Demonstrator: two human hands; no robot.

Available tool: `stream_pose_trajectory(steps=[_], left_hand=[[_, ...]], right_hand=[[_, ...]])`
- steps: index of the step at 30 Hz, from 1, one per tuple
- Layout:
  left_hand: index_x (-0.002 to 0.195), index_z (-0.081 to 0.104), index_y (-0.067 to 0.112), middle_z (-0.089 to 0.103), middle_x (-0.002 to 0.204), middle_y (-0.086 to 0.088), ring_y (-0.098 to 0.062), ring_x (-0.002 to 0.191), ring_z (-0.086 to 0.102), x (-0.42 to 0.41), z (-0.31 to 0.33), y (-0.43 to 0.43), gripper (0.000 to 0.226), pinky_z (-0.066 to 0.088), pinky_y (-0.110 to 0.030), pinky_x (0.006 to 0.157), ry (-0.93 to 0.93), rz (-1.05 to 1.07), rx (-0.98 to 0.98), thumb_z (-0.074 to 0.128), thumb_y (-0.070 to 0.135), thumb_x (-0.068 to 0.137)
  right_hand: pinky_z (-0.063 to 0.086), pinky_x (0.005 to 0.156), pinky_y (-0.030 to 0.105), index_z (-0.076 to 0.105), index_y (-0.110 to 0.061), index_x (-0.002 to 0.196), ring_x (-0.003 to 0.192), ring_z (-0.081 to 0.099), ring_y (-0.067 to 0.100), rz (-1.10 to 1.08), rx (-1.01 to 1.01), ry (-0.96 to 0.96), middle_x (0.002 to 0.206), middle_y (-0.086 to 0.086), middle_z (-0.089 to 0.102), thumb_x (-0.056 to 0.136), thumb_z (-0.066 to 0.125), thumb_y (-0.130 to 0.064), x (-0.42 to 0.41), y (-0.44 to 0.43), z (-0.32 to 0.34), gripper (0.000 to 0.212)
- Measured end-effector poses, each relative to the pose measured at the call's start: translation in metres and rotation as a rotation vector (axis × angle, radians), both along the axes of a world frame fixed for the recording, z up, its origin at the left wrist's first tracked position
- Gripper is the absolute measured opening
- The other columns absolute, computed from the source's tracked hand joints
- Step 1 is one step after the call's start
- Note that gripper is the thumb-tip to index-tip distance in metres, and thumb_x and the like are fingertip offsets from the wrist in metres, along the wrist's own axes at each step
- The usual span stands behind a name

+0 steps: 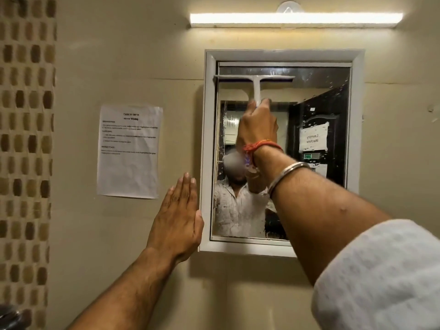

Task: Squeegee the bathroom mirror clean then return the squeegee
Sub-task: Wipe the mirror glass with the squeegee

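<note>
A white-framed bathroom mirror [319,110] hangs on the beige wall, its glass speckled with drops on the right side. My right hand [258,129] is raised and shut on the handle of a white squeegee [256,82]. Its blade lies flat across the upper left of the glass, near the top edge. My left hand [177,222] rests flat on the wall, fingers together, thumb touching the mirror frame's lower left side. It holds nothing.
A printed paper sheet [129,151] is stuck to the wall left of the mirror. A lit tube light [295,19] runs above it. Brown mosaic tiles [26,139] cover the far left wall. A dark metal fitting [12,315] shows at the bottom left corner.
</note>
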State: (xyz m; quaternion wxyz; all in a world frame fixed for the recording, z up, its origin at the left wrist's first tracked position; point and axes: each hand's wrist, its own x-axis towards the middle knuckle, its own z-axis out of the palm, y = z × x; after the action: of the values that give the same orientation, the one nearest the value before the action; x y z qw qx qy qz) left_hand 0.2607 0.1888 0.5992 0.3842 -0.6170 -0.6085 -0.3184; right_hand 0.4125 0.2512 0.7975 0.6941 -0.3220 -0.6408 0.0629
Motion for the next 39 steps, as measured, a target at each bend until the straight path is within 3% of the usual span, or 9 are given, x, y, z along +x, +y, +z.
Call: stream_pose_trajectory(steps=[4,9,16,21,26,28,31,35,39], left_hand=[[0.152,-0.001,0.005,-0.007,0.161,-0.013,-0.022,0.149,-0.005,-0.004,-0.010,0.005,0.067,-0.004,-0.034,0.117,0.008,-0.016,-0.019,0.018,0.034,0.094],[0.152,0.003,0.003,-0.003,0.161,-0.014,-0.022,0.149,-0.002,-0.003,-0.009,0.013,0.068,0.001,-0.037,0.118,0.007,-0.034,-0.016,0.020,0.032,0.094],[0.152,0.004,0.002,-0.004,0.161,-0.015,-0.023,0.149,-0.001,0.022,0.000,0.014,0.070,0.003,-0.038,0.118,0.006,-0.063,0.007,0.023,0.031,0.092],[0.153,0.001,0.005,-0.006,0.162,-0.012,-0.021,0.149,-0.003,0.034,0.004,0.011,0.069,0.004,-0.038,0.119,-0.010,-0.066,0.013,0.020,0.033,0.092],[0.153,0.003,0.004,-0.004,0.162,-0.012,-0.020,0.149,0.000,0.043,0.005,0.007,0.068,0.005,-0.038,0.118,0.000,-0.067,0.011,0.018,0.033,0.092],[0.153,0.006,0.003,-0.002,0.162,-0.012,-0.021,0.149,0.002,0.047,0.005,0.006,0.068,0.004,-0.037,0.118,0.013,-0.068,0.023,0.021,0.031,0.093],[0.153,0.003,0.005,-0.005,0.162,-0.011,-0.020,0.149,0.000,0.051,0.006,0.004,0.068,0.005,-0.037,0.118,0.013,-0.066,0.018,0.020,0.032,0.093],[0.153,0.001,0.006,-0.006,0.162,-0.011,-0.020,0.149,-0.002,0.057,0.003,0.001,0.068,0.003,-0.036,0.118,0.017,-0.070,0.015,0.019,0.033,0.093],[0.153,0.003,0.005,-0.004,0.162,-0.012,-0.021,0.149,0.000,0.057,0.005,0.000,0.069,0.003,-0.036,0.118,0.020,-0.069,0.014,0.021,0.031,0.092]], right_hand=[[0.043,0.059,0.024,0.041,-0.009,0.130,0.079,0.060,0.018,-0.043,-0.030,-0.013,0.088,0.003,0.058,0.103,0.032,-0.033,-0.002,0.003,0.001,0.037],[0.055,0.069,0.046,0.039,-0.017,0.119,0.080,0.064,0.027,-0.072,-0.060,-0.049,0.092,0.009,0.063,0.102,0.027,-0.039,0.005,-0.002,-0.028,0.030],[0.050,0.071,0.042,0.034,-0.020,0.115,0.082,0.060,0.028,-0.072,-0.166,-0.154,0.095,0.011,0.061,0.101,0.025,-0.040,0.013,-0.008,-0.107,0.026],[0.049,0.090,0.053,0.027,-0.025,0.134,0.108,0.056,0.033,-0.110,-0.262,-0.217,0.119,0.014,0.053,0.100,0.028,-0.042,0.020,-0.015,-0.169,0.038],[0.049,0.086,0.042,0.000,-0.027,0.144,0.112,0.059,0.035,-0.066,-0.334,-0.286,0.142,0.011,0.046,0.101,0.027,-0.039,0.030,-0.028,-0.236,0.052],[0.046,0.076,0.039,0.006,-0.027,0.145,0.104,0.062,0.031,-0.070,-0.402,-0.302,0.129,0.007,0.057,0.098,0.015,-0.046,0.034,-0.032,-0.259,0.051],[0.051,0.081,0.039,0.031,-0.023,0.128,0.098,0.062,0.023,-0.074,-0.546,-0.380,0.115,0.003,0.059,0.099,0.016,-0.044,0.038,-0.039,-0.282,0.039],[0.047,0.074,0.028,0.032,-0.024,0.127,0.090,0.063,0.016,-0.065,-0.632,-0.371,0.113,-0.001,0.059,0.071,-0.013,-0.065,0.038,-0.045,-0.307,0.082],[0.046,0.069,0.025,0.031,-0.032,0.108,0.068,0.047,0.015,-0.084,-0.644,-0.327,0.097,-0.006,0.056,0.060,-0.024,-0.072,0.041,-0.049,-0.320,0.083]])
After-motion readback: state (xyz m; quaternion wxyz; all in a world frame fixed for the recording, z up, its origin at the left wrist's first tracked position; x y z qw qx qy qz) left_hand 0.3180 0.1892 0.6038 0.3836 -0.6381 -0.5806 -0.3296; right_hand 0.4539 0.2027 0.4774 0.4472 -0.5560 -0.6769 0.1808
